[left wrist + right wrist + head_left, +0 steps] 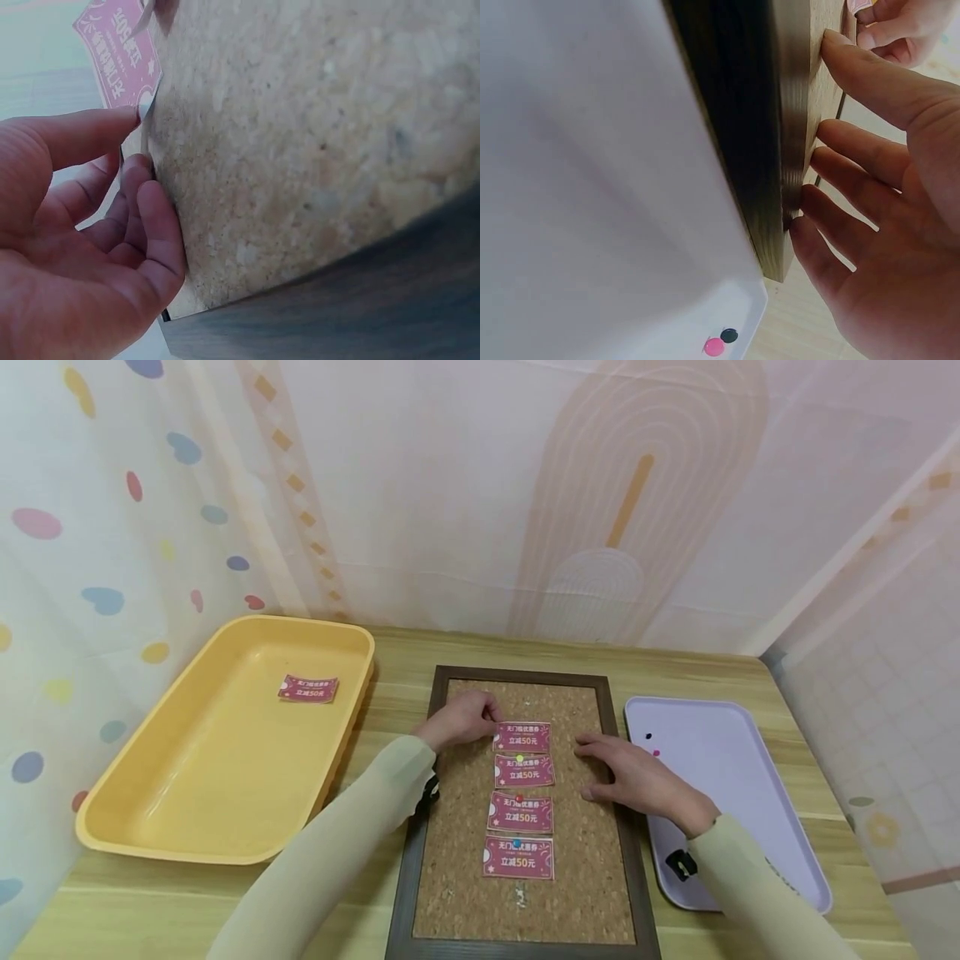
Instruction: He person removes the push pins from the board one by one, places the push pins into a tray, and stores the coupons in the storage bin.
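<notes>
My left hand (461,717) pinches the left edge of the top pink coupon (522,737), which lies against a framed cork board (577,877). In the left wrist view, my thumb meets that coupon (124,64) at its corner. Below it, a second coupon (528,774) has a yellow push pin (520,758), a third (521,818) a red one (519,797), and the lowest (517,864) a blue one (517,842). Fingers spread, my right hand (637,775) rests its fingertips on the board's right side, holding nothing.
On the left, a yellow tray (217,760) contains one more coupon (308,689). A lilac tray (735,768) sits to the right, partly under my right forearm, with a black pin (648,736) and a pink pin (656,752). Patterned curtain (450,510) hangs behind the table.
</notes>
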Motion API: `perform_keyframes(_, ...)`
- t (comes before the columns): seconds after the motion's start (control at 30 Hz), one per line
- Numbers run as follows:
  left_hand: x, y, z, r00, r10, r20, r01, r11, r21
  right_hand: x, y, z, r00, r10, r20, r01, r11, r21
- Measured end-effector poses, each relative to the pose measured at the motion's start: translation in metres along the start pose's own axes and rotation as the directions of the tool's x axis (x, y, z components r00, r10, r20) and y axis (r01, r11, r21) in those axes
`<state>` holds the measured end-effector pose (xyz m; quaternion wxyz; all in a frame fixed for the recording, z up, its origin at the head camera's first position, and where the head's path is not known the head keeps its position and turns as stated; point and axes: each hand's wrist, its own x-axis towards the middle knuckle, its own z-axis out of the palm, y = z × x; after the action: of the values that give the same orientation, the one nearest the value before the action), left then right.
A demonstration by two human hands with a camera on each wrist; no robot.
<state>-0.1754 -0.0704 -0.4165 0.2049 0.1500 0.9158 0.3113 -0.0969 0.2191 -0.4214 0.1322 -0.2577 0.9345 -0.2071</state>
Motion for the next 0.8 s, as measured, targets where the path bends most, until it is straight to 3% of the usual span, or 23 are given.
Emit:
perform_keyframes(0.2, -0.005, -0.004, -0.001, 0.999, 0.033, -0.026, -0.034, 0.999, -0.040, 0.001, 0.001, 0.001, 1.000, -0.009, 0.000, 0.009, 1.000, 0.000)
perform_keyframes(0.4, -0.015, -0.006, -0.006, 0.993, 0.060, -0.105, -0.068, 0.995, -0.073, 0.000, 0.000, 0.003, 1.000, -0.003, 0.003, 0.003, 1.000, 0.010)
perform_keyframes(0.8, -0.042, -0.005, -0.039, 0.970, 0.137, -0.200, -0.171, 0.971, -0.168, -0.001, 0.001, 0.003, 1.000, -0.006, 0.003, 0.006, 1.000, 0.011)
